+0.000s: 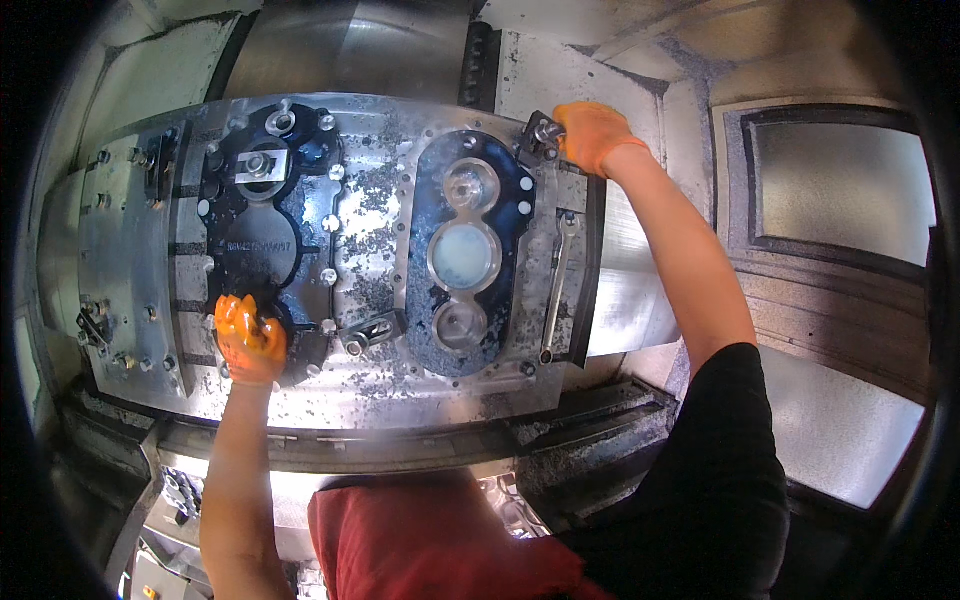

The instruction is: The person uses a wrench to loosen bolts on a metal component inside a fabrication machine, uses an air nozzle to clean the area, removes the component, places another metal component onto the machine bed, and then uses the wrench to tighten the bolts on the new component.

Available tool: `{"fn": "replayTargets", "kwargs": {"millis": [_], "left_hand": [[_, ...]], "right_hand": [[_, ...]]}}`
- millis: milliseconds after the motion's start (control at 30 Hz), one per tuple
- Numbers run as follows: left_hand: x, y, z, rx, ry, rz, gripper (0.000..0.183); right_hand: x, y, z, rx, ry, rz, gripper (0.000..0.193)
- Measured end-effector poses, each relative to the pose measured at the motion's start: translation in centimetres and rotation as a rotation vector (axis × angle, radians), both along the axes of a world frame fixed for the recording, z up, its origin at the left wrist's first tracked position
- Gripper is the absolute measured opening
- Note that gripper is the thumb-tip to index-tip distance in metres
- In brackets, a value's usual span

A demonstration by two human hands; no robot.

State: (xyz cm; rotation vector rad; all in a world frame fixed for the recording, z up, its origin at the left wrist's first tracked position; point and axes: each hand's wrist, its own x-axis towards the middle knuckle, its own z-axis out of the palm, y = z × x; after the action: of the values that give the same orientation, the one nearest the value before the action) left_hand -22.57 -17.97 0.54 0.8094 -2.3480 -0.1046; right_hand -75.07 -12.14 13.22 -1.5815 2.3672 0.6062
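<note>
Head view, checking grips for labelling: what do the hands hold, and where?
Right hand grips the dark metal clamp at its outer end; left hand presses the dark casting, lower edge.

Left hand (249,338) gripping dark casting (262,235) at fixture plate (370,215) lower left; right hand (590,133) on clamp (541,137) at upper right.

Dark clamp (541,137) at fixture plate's (370,215) upper-right corner

Steel fixture plate (375,385), chip-strewn, carries two dark castings: left casting (262,215), right casting (470,250) with three bores. Clamp (372,330) sits between them; wrench (557,285) lies just beside right casting
</note>
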Motion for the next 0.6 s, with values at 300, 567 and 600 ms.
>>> {"fn": "replayTargets", "kwargs": {"millis": [300,567,600], "left_hand": [[1.0,-0.2,-0.9,0.039,-0.076,-0.023,0.044],[1.0,-0.5,-1.6,-0.010,0.032,-0.040,0.045],[0.9,-0.3,-1.5,0.003,0.019,-0.038,0.046]], "right_hand": [[0.0,-0.9,-0.1,0.023,-0.035,-0.004,0.042],[2.1,-2.3,-3.3,0.077,0.009,-0.212,0.035],[1.7,-1.7,-2.6,0.059,-0.037,-0.062,0.035]]}}
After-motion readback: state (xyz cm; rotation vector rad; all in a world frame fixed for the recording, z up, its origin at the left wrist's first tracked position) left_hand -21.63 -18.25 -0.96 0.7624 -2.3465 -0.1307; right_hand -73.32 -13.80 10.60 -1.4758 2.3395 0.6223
